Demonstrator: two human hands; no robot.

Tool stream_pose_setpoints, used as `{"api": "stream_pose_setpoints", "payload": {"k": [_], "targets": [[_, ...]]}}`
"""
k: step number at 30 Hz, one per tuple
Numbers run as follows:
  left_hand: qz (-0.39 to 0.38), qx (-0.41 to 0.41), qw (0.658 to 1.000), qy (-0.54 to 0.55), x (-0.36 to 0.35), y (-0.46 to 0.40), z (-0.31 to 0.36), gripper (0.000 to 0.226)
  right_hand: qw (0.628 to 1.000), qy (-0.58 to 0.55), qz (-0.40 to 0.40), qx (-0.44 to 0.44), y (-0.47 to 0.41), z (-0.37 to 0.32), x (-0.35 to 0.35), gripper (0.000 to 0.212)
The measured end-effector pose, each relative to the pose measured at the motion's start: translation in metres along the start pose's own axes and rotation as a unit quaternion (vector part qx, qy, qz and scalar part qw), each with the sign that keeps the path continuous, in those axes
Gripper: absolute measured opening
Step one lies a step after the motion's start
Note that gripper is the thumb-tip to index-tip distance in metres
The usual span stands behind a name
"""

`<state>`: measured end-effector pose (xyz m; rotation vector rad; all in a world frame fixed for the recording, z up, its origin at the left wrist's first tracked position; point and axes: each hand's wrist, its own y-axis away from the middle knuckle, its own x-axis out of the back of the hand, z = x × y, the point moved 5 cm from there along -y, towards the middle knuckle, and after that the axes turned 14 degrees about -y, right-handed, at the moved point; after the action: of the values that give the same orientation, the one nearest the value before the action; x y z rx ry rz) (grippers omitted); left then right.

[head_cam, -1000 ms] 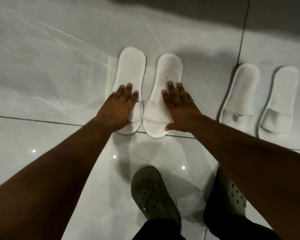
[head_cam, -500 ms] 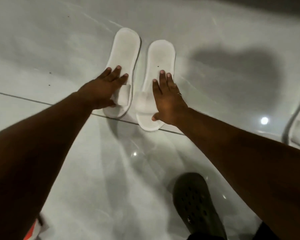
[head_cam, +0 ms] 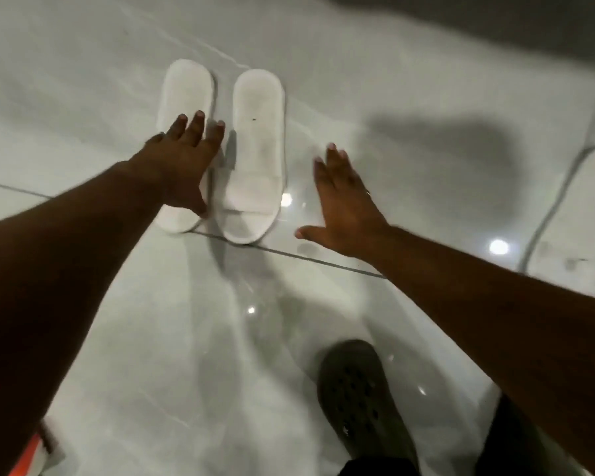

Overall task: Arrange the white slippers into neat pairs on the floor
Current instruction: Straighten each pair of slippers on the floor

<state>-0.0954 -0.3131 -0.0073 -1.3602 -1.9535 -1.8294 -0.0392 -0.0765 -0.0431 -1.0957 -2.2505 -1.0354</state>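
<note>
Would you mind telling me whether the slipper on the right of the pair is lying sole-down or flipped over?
Sole-down. The right slipper shows its insole facing up, with the strap across its near end.

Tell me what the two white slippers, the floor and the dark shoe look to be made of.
Left slipper and right slipper: seemingly thin matte white fabric, soft and flat, with a stitched edge; the exact textile is unclear.
Floor: probably polished stone-look tile, glossy, with light reflections, pale veins and a grout line.
Dark shoe: likely moulded foam or rubber, matte olive, with punched holes.
</note>
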Motion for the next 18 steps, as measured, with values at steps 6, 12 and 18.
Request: {"api": "stream_pose_setpoints", "payload": {"k": [6, 12, 18], "targets": [[0.142, -0.153, 0.978, 0.009, 0.104, -0.001, 0.212, 0.128, 0.975, 0.038, 0.051, -0.211, 0.178, 0.179, 0.111, 0.116], [0.147, -0.267, 0.952, 0.041, 0.162, -0.015, 0.431, 0.119, 0.949, 0.053, 0.019, -0.310, 0.293, 0.308, 0.167, 0.114], [0.145, -0.271, 0.951, -0.012, 0.164, -0.047, 0.506, 0.127, 0.945, -0.055, 0.029, -0.320, 0.301, 0.374, 0.151, 0.115]]}}
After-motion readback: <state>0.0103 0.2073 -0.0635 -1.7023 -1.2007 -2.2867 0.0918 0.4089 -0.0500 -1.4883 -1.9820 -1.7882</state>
